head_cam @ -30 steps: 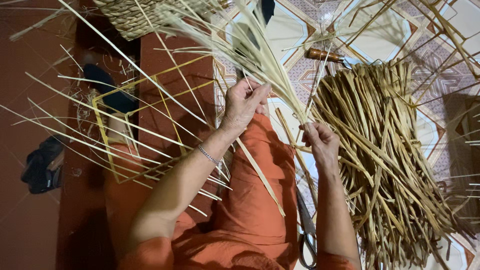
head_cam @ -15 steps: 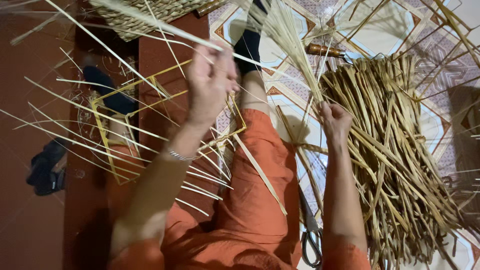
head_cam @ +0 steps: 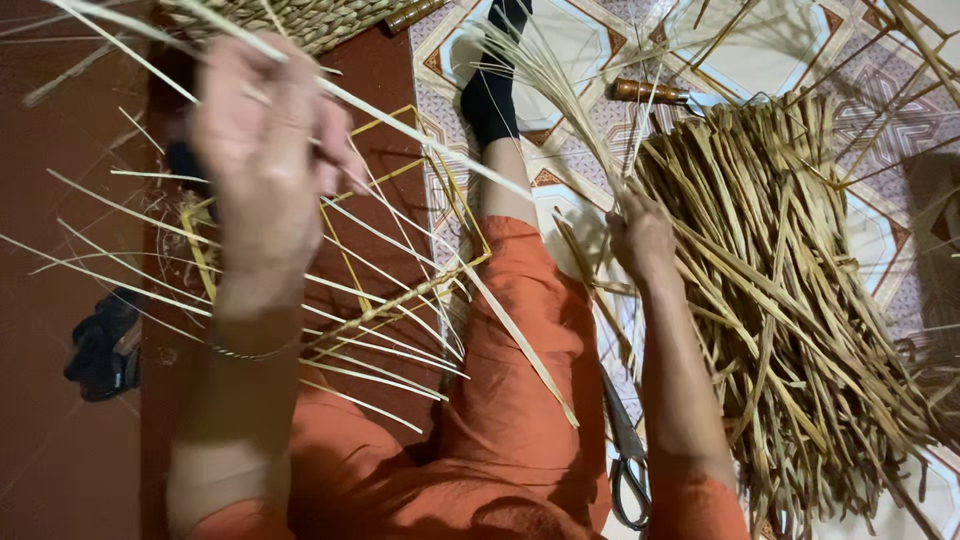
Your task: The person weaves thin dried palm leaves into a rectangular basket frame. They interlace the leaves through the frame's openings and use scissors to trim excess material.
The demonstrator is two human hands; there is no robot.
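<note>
My left hand [head_cam: 262, 150] is raised close to the camera, blurred, and pinches one long pale straw strip [head_cam: 420, 135] that runs down to the right. My right hand [head_cam: 640, 238] rests low on the floor and grips the base of a bunch of thin straw blades [head_cam: 545, 85] fanning upward. Just right of that hand lies a big pile of dried palm strips [head_cam: 800, 300]. My leg in orange cloth [head_cam: 520, 340] stretches between the hands, ending in a black sock [head_cam: 492, 95].
Loose pale strips [head_cam: 330, 300] spread over the red floor at left. A woven basket edge [head_cam: 300, 20] sits at the top. Scissors [head_cam: 628, 460] lie by my right forearm. A wooden-handled tool [head_cam: 655, 92] lies on the patterned tiles. A dark sandal [head_cam: 100, 350] is far left.
My left hand has lifted up and to the left, away from the bunch, drawing one strip out with it. My right hand stays on the bunch's base.
</note>
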